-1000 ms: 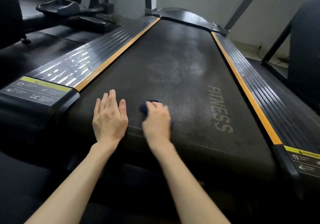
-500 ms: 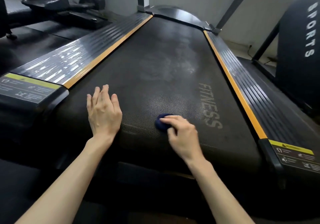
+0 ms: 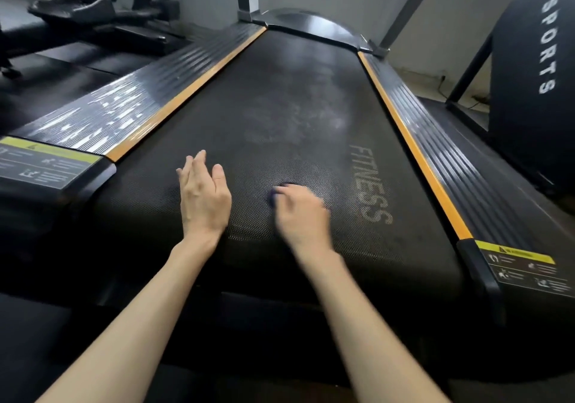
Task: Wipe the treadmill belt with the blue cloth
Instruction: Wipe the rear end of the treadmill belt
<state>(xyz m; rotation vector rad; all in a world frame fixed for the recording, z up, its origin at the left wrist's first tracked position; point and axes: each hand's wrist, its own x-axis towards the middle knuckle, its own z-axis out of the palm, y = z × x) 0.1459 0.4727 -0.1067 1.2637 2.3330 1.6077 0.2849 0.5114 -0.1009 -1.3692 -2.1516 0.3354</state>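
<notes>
Pressing the blue cloth [image 3: 275, 191] onto the treadmill belt [image 3: 280, 101] with the right hand [image 3: 301, 216], fingers curled down over it and bunching it, so that only a dark blue edge peeks out at the hand's far left. Blurred there, so no telling how each finger lies. Working near the belt's near end, just left of the grey FITNESS lettering [image 3: 370, 185].

Resting the left hand [image 3: 203, 197] palm down on the belt alongside, apart from the right, fingers straight and close together, thumb angled out, gripping nothing.

Flanked by a ribbed left side rail [image 3: 102, 116] and right side rail [image 3: 448, 153], each edged with an orange strip along the belt. Marked at the near right corner with a yellow-topped warning label [image 3: 525, 272], and at the near left with another label [image 3: 40, 163]. Smeared pale farther up the middle of the belt. Bordered on the right by a dark panel [image 3: 529, 91] lettered SPORTS, on the far left by other black gym equipment [image 3: 74, 7].
</notes>
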